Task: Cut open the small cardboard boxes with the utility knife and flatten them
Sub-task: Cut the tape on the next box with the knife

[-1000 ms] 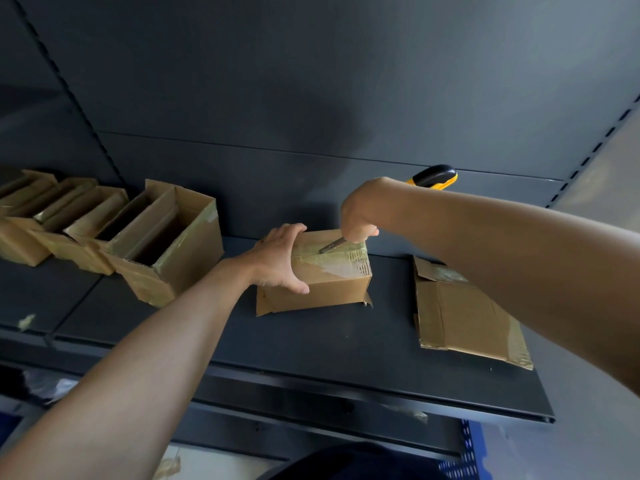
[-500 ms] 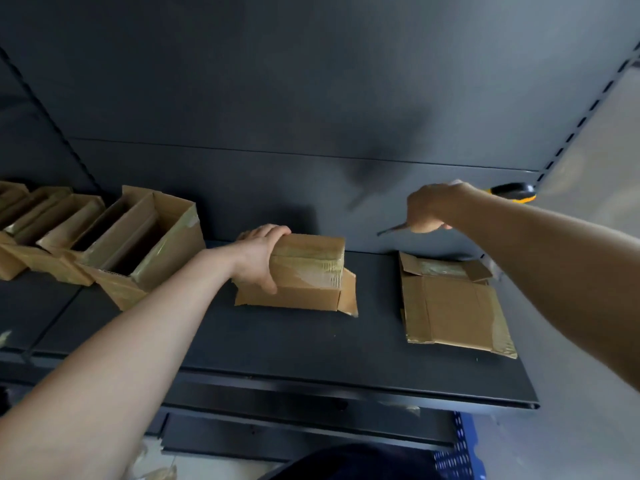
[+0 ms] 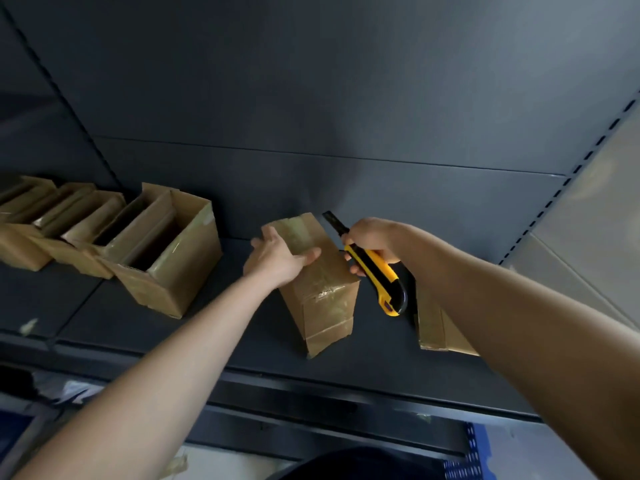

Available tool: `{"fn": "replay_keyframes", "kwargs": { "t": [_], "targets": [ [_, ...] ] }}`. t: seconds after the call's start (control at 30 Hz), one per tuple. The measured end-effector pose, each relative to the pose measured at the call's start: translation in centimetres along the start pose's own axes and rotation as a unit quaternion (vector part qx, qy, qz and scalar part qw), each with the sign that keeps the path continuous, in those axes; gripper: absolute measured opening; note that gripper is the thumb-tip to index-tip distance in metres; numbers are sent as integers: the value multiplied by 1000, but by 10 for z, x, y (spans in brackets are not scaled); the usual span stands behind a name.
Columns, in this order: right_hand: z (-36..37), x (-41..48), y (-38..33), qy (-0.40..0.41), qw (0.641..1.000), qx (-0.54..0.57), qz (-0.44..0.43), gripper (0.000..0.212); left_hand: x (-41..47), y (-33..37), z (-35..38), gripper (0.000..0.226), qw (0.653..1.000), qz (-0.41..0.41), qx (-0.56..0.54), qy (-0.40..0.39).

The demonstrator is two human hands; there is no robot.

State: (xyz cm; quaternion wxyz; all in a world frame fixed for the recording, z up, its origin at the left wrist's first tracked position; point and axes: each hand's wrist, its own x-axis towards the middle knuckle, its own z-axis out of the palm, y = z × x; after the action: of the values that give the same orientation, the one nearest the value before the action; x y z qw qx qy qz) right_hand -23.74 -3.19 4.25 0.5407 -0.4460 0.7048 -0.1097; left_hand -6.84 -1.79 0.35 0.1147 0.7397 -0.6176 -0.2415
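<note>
Head view: a small brown cardboard box (image 3: 323, 289), its faces glossy with clear packing tape, stands in the middle of a dark grey metal shelf (image 3: 207, 327). Its long axis runs from the back panel toward the shelf's front edge, skewed a little to the right, with a short taped end face turned to the camera. Any print on the cardboard is too faint to read.

The left hand (image 3: 275, 259) holds the box at its far upper corner, with the thumb laid across the top face and the fingers wrapped over the left side.

The right hand (image 3: 372, 240) is curled round a yellow and black utility knife (image 3: 379, 273), just right of the box. The knife's long axis slants: its dark blade end points up and back toward the panel, and its rounded butt points down toward the camera. Marks on the handle are too small to make out.

A flattened brown cardboard box (image 3: 431, 327) lies on the shelf to the right, partly hidden by the right forearm (image 3: 502, 306). A row of open brown cardboard boxes (image 3: 166, 268) stands at the left.
</note>
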Motion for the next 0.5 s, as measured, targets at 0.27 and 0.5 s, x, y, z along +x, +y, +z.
{"fn": "replay_keyframes", "kwargs": {
  "t": [0.27, 0.5],
  "targets": [
    [-17, -8, -3, -62, 995, -57, 46, 25, 15, -12, -27, 81, 983, 54, -103, -144],
    [-38, -8, -2, 73, 956, -281, -33, 28, -5, 1, -8, 141, 973, 34, 130, -189]
  ]
}}
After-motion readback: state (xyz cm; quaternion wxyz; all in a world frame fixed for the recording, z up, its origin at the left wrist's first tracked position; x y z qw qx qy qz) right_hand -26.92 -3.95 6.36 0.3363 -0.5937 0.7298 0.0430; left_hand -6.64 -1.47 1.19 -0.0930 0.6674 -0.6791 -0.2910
